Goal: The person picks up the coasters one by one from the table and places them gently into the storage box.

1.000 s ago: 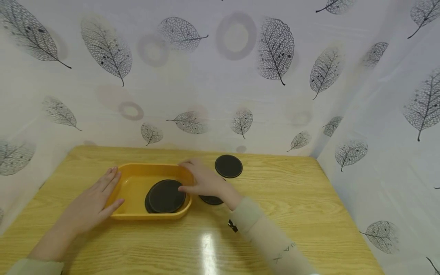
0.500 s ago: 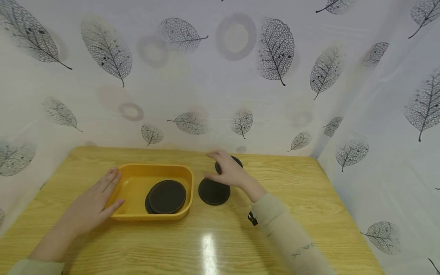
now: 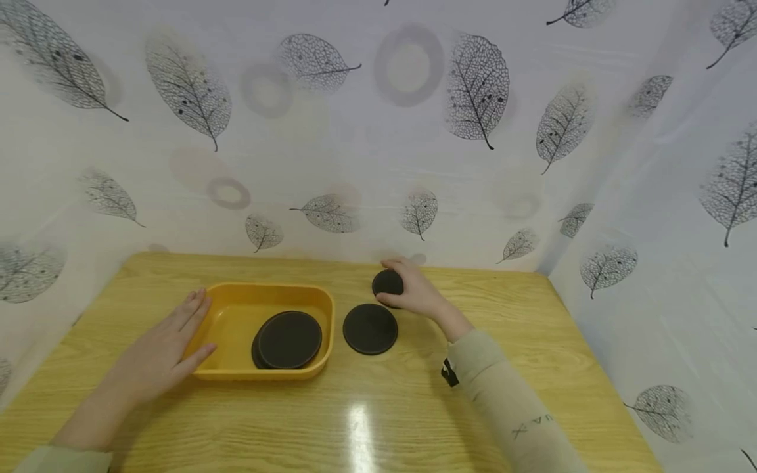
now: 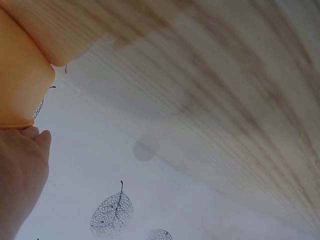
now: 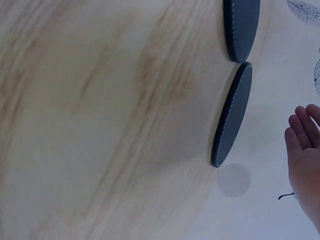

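Observation:
A yellow plastic tray (image 3: 230,338) sits on the table with black round coasters (image 3: 291,339) overlapping inside its right half. My left hand (image 3: 156,355) rests along the tray's left side, fingers straight and thumb over the near-left corner. Right of the tray lies another black coaster (image 3: 370,328). Beyond it, my right hand (image 3: 418,289) hovers over the far coaster (image 3: 387,282), thumb and fingers spread across it and covering its right part. From the right wrist, this coaster (image 5: 232,115) shows a stitched edge and lies flat, with the hand's fingers (image 5: 300,130) apart from it.
The wood-grain table (image 3: 503,315) ends at a white leaf-patterned curtain (image 3: 355,144) close behind the far coaster. The same curtain runs along the right side. A dark buckle (image 3: 449,372) hangs below the right sleeve.
My right hand has left the tray's right end and moved right and away, past the near coaster, to the far one. My left hand and the tray stay put.

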`<state>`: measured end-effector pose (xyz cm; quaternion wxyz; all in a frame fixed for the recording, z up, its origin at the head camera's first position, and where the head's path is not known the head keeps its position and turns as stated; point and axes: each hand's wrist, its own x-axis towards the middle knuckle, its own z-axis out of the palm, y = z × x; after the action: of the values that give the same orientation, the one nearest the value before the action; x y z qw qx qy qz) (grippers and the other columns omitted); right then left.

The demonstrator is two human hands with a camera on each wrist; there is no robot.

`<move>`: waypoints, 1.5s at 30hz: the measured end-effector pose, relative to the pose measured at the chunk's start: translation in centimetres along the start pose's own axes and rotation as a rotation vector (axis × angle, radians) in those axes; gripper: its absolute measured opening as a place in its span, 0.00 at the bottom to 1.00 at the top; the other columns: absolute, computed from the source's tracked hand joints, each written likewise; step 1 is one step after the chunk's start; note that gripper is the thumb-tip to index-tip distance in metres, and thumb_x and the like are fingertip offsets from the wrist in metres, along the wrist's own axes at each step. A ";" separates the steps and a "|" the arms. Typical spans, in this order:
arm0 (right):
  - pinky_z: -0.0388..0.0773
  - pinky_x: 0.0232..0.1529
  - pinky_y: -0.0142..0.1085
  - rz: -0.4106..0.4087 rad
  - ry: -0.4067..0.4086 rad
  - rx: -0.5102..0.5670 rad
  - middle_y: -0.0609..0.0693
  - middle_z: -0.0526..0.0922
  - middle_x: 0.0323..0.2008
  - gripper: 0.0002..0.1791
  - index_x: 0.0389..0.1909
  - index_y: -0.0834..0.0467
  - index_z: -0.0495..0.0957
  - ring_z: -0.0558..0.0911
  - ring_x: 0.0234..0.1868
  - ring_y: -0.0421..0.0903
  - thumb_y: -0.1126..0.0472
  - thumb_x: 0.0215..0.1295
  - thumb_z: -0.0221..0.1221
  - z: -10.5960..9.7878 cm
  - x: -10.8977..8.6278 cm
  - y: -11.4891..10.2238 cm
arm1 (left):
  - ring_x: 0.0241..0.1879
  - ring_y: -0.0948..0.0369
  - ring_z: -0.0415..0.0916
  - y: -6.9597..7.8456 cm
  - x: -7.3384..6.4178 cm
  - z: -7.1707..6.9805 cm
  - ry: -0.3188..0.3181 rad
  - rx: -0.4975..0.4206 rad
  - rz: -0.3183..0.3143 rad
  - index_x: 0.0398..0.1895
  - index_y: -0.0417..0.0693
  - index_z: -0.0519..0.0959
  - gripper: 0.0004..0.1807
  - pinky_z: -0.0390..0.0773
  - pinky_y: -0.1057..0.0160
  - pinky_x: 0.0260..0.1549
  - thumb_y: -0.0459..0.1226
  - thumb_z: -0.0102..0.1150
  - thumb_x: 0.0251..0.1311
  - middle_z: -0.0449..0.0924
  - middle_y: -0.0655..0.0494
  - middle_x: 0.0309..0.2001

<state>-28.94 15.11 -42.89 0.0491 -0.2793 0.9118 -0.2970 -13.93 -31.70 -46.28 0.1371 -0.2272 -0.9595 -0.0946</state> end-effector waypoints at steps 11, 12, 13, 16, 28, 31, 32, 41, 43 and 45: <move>0.67 0.78 0.64 0.092 0.009 0.006 0.69 0.65 0.78 0.47 0.79 0.68 0.63 0.65 0.78 0.69 0.57 0.65 0.74 0.2 -0.1 3.1 | 0.88 0.50 0.36 0.0 -0.1 0.1 0.006 -0.003 0.002 0.83 0.29 0.52 0.45 0.21 0.79 0.76 0.50 0.56 0.77 0.41 0.38 0.86; 0.66 0.78 0.64 0.098 0.008 0.007 0.70 0.64 0.78 0.47 0.79 0.68 0.63 0.65 0.79 0.69 0.57 0.64 0.74 0.2 -0.2 3.4 | 0.88 0.50 0.36 0.0 -0.1 0.1 0.006 -0.001 0.001 0.83 0.29 0.52 0.45 0.21 0.79 0.76 0.50 0.56 0.78 0.41 0.38 0.86; 0.65 0.78 0.64 0.106 0.007 0.010 0.70 0.63 0.78 0.48 0.79 0.68 0.62 0.63 0.79 0.70 0.57 0.64 0.74 0.2 -0.2 3.6 | 0.88 0.50 0.37 0.0 -0.1 0.1 0.006 -0.001 0.000 0.83 0.29 0.52 0.45 0.21 0.79 0.76 0.50 0.56 0.78 0.42 0.38 0.86; 0.63 0.80 0.64 0.130 0.003 0.012 0.71 0.60 0.80 0.50 0.80 0.69 0.61 0.60 0.81 0.70 0.57 0.62 0.75 0.3 -0.4 4.1 | 0.88 0.51 0.36 0.0 -0.1 0.1 0.008 0.001 0.000 0.83 0.30 0.52 0.45 0.21 0.79 0.76 0.50 0.56 0.77 0.43 0.37 0.86; 0.62 0.81 0.64 0.130 -0.024 -0.045 0.73 0.59 0.80 0.58 0.81 0.72 0.55 0.61 0.80 0.72 0.57 0.57 0.78 0.8 -0.1 6.4 | 0.88 0.54 0.35 0.0 -0.1 0.2 0.018 0.002 0.003 0.83 0.31 0.52 0.45 0.22 0.79 0.77 0.50 0.56 0.77 0.42 0.40 0.86; 0.62 0.80 0.65 0.128 -0.031 -0.053 0.74 0.59 0.80 0.59 0.81 0.73 0.55 0.60 0.80 0.72 0.56 0.55 0.78 0.8 0.1 6.5 | 0.88 0.53 0.36 0.1 -0.1 0.1 0.014 -0.004 0.001 0.84 0.32 0.52 0.45 0.22 0.80 0.76 0.50 0.56 0.77 0.41 0.40 0.86; 0.62 0.80 0.65 0.127 -0.034 -0.058 0.73 0.59 0.80 0.60 0.81 0.72 0.54 0.60 0.80 0.72 0.56 0.55 0.78 0.8 0.1 6.5 | 0.88 0.53 0.36 0.1 -0.1 0.1 0.014 -0.005 0.001 0.84 0.32 0.51 0.45 0.22 0.80 0.76 0.50 0.56 0.77 0.41 0.40 0.87; 0.62 0.81 0.63 0.123 -0.077 -0.090 0.71 0.58 0.81 0.60 0.82 0.71 0.54 0.58 0.82 0.70 0.52 0.57 0.78 0.7 0.2 5.9 | 0.87 0.61 0.29 0.1 -0.1 0.3 0.023 0.001 0.011 0.85 0.33 0.50 0.46 0.21 0.80 0.76 0.49 0.58 0.77 0.36 0.45 0.87; 0.62 0.81 0.63 0.122 -0.077 -0.096 0.71 0.59 0.81 0.60 0.81 0.71 0.55 0.59 0.81 0.70 0.52 0.57 0.78 0.7 0.2 5.8 | 0.87 0.60 0.29 0.2 -0.1 0.3 0.025 0.000 0.011 0.84 0.32 0.50 0.46 0.22 0.80 0.76 0.49 0.58 0.76 0.37 0.45 0.87; 0.63 0.80 0.63 0.121 -0.073 -0.104 0.71 0.59 0.80 0.59 0.81 0.71 0.55 0.60 0.81 0.71 0.52 0.57 0.78 0.6 0.3 5.8 | 0.87 0.59 0.30 0.1 -0.1 0.3 0.023 -0.004 0.010 0.84 0.32 0.51 0.46 0.22 0.80 0.76 0.49 0.57 0.77 0.38 0.44 0.87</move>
<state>-31.78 18.50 -46.69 0.0855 -0.2364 0.9388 -0.2354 -13.85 -31.58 -46.54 0.1482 -0.2311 -0.9565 -0.0983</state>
